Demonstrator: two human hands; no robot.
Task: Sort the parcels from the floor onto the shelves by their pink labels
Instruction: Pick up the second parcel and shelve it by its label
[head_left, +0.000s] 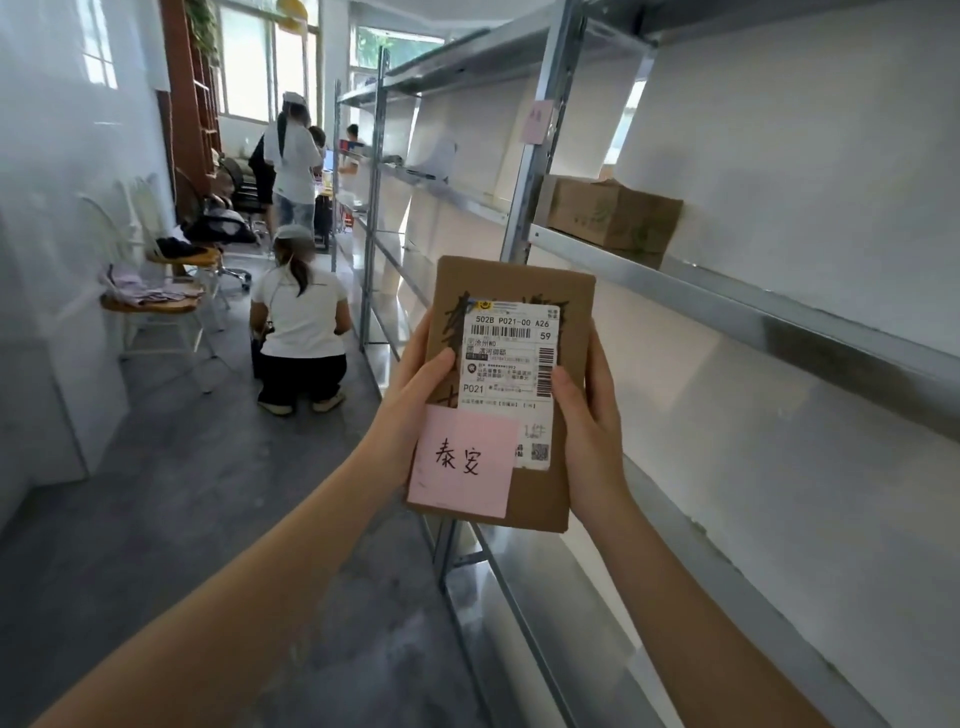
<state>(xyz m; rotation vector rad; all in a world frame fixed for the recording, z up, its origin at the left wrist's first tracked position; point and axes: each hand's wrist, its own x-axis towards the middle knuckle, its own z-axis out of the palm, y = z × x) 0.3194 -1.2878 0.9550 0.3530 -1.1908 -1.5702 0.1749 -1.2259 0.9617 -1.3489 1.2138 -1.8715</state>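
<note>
A flat brown cardboard parcel (511, 395) stood upright in the air in the near middle of the scene, clamped between both hands. The left hand (421, 400) gripped its left edge, thumb pressed on the front face just left of the white shipping label (511, 374). The right hand (589, 415) gripped the right edge, its thumb lying over the label's right side. A pink label (464, 461) with handwritten black characters covered the parcel's lower left corner, overlapping the bottom of the white one.

The parcel was held just left of the metal shelves (727, 301), which ran along the right side from near to far. On the upper right shelf sat one brown cardboard box (613, 215), well apart from the parcel. A small pink note (537, 120) was stuck high on the upright post near that box; its writing was too blurred to read.

Farther left on the grey floor (182, 493) a person in a white shirt (301, 332) crouched beside the shelving, and others stood at the far end.
</note>
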